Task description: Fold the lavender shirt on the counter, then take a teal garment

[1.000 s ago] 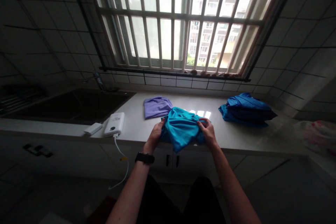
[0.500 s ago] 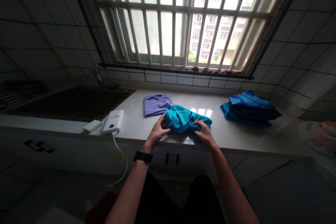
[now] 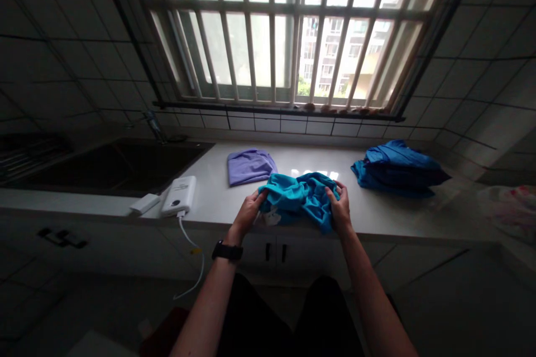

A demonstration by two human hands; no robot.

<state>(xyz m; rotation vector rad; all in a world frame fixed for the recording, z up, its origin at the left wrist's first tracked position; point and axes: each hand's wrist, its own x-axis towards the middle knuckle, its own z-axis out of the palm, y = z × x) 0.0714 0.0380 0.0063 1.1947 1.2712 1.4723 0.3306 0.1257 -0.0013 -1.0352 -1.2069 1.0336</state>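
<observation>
A crumpled turquoise garment (image 3: 288, 192) lies bunched near the front edge of the counter, with a small white patch showing at its lower left. My left hand (image 3: 250, 211) grips its left end between thumb and fingers. At the opposite end, my right hand (image 3: 340, 205) is closed on a bunched, darker blue fold of the same cloth. Just behind the garment rests a folded purple cloth (image 3: 250, 167), flat on the counter. A black watch is on my left wrist.
A stack of folded blue clothes (image 3: 400, 170) sits on the counter (image 3: 209, 201) at the right. To the left are a white power bank (image 3: 178, 195) with a hanging cable, a small white box (image 3: 144, 204) and a dark sink (image 3: 125, 164). A barred window is behind.
My right hand has shifted right and slightly up, turning to grip the garment's far end. The cloth has spread wider and its white patch now shows. My left hand keeps its hold.
</observation>
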